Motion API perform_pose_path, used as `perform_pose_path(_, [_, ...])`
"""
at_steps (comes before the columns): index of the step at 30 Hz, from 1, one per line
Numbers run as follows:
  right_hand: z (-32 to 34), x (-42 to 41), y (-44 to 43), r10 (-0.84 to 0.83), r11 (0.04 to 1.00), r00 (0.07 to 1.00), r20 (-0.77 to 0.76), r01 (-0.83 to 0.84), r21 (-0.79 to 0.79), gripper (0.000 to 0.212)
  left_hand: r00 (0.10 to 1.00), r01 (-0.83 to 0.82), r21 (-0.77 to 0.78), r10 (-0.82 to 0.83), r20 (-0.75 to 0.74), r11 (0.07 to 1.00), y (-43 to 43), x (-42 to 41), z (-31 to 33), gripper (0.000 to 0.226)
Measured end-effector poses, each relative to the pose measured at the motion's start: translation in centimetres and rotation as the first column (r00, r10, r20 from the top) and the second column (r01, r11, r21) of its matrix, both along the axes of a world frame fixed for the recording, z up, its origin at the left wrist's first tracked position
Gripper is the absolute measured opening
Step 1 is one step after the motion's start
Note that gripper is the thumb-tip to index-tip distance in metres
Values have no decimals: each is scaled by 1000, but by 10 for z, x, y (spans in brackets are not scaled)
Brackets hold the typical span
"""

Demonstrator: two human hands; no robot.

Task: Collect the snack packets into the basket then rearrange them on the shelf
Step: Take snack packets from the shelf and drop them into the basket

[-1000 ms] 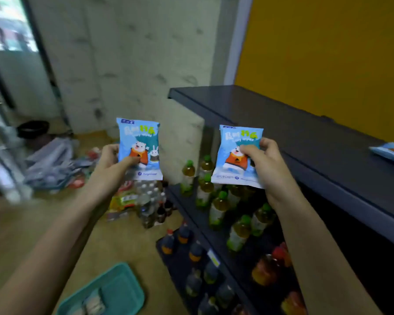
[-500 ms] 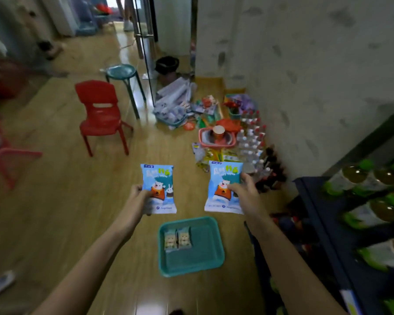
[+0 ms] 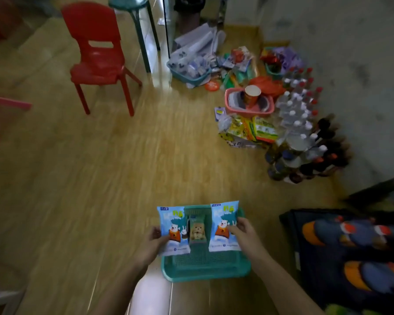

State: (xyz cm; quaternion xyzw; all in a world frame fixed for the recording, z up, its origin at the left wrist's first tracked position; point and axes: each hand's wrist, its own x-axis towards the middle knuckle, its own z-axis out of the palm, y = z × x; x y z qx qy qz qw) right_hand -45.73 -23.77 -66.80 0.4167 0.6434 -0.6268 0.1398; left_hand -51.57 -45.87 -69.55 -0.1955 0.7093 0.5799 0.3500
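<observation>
The left hand (image 3: 154, 242) pinches the left packet (image 3: 173, 230) by its left edge, a little below the middle: thumb (image 3: 163, 238) on the printed face, the other fingers hidden behind. The packet stands upright to the right of the grip, face to the camera. The right hand (image 3: 243, 233) pinches the right packet (image 3: 223, 226) by its right edge at about mid-height, thumb on the front; this packet lies wholly to the left of the grip, also upright.

Both packets are held over the teal basket (image 3: 205, 269), which sits on the floor (image 3: 100, 178) — the left one over its far left corner, the right one over its far right corner; whether either touches the rim I cannot tell. Between them, on the basket's bottom near the far edge, lies a small packet (image 3: 197, 233) with a bear on it; another beside it is mostly hidden by the left packet.

Farther off on the floor stand a red chair (image 3: 98, 53) and a green stool (image 3: 132, 5); against the wall on the right are a pink tub (image 3: 234, 105) with a cup (image 3: 252, 95) in it, yellow-green packs (image 3: 248, 130), and a cluster of bottles (image 3: 300, 123). A dark shelf (image 3: 291, 246) with blurred bottles fills the near right corner.
</observation>
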Motion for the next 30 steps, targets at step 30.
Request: perform_pose_path(30, [-395, -42, -23, 347, 775, 933, 94, -342, 532, 27, 885, 263, -527, -419, -203, 809, 21, -36, -368, 38])
